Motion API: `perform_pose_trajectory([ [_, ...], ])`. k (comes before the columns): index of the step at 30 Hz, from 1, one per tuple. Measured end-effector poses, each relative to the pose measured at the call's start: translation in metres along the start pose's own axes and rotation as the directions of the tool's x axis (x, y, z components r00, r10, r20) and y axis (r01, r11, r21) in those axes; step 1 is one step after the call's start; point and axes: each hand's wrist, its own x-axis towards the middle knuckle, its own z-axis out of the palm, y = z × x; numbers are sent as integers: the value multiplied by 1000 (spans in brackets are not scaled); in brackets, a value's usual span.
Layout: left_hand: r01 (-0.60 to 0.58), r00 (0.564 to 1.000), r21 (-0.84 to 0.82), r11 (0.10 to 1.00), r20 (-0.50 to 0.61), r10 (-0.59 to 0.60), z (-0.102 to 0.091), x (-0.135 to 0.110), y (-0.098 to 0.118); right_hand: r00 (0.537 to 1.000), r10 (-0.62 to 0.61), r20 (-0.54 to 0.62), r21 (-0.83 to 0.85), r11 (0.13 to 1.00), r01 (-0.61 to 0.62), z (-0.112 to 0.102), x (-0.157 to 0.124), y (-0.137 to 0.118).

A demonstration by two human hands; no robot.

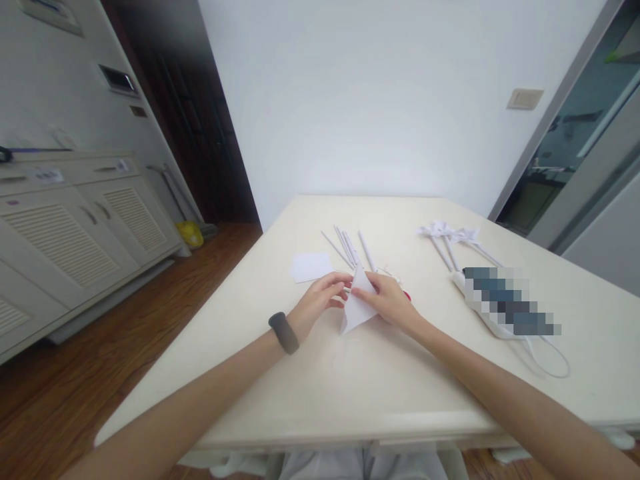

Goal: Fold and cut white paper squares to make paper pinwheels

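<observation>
A folded piece of white paper (360, 312) is held up just above the table, its pointed top between my hands. My right hand (391, 300) pinches it from the right, thumb on the near face and fingers behind. My left hand (323, 295), with a dark band on the wrist, has its bent fingers at the paper's left edge. A small pale bit shows by the left fingertips, too small to name. Just beyond my hands lie several thin white paper sticks (345, 243) and a thicker white rolled tube (367, 251). Flat white paper sheets (310, 267) lie to the left.
On the right of the cream table (300, 400) lie white paper flowers (447, 231) on stems. Nearer stands a white device (480, 313) with a blurred-out top and a cable (560, 375). A red object (407, 295) peeks out behind my right hand. A wall closes the far side.
</observation>
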Motion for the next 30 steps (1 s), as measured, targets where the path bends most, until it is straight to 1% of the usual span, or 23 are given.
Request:
perform_pose_trajectory([
  [2, 50, 998, 23, 998, 47, -51, -2, 2, -3, 994, 3, -113, -84, 996, -13, -3, 3, 4],
  [3, 61, 994, 39, 997, 83, -64, -3, 2, -5, 989, 5, -148, -105, 994, -21, -4, 4, 5],
  [5, 47, 986, 75, 996, 156, -58, -3, 1, -6, 983, 20, -183, -117, 992, -42, -6, 6, 8],
  [7, 5, 982, 118, 993, 186, -27, -2, -1, -5, 980, 34, -194, -116, 992, -57, -6, 6, 10],
  [9, -31, 985, 157, 987, 173, 4, 0, -3, -3, 980, 29, -194, -117, 992, -53, -5, 4, 9],
  [12, -23, 993, 171, 985, 118, 3, 3, -5, -1, 981, 20, -195, -127, 991, -45, -3, 1, 5],
  [16, 20, 1000, 82, 996, 20, -22, 6, -5, -1, 986, 2, -169, -114, 993, -22, -2, -2, -1],
  [21, 27, 996, -42, 999, -78, -30, 8, -5, 1, 993, -26, -118, -75, 997, 18, -4, -3, -4],
  [23, 34, 995, -82, 996, -89, -42, 7, -5, 1, 993, -43, -106, -50, 998, 38, -3, -3, -4],
  [26, 49, 996, -135, 990, -73, -59, 4, -4, -2, 993, -62, -103, -41, 997, 58, -1, -2, -1],
  [30, 41, 998, -126, 991, -49, -48, 2, -3, -6, 992, -60, -112, -84, 995, 51, 2, -1, 1],
])
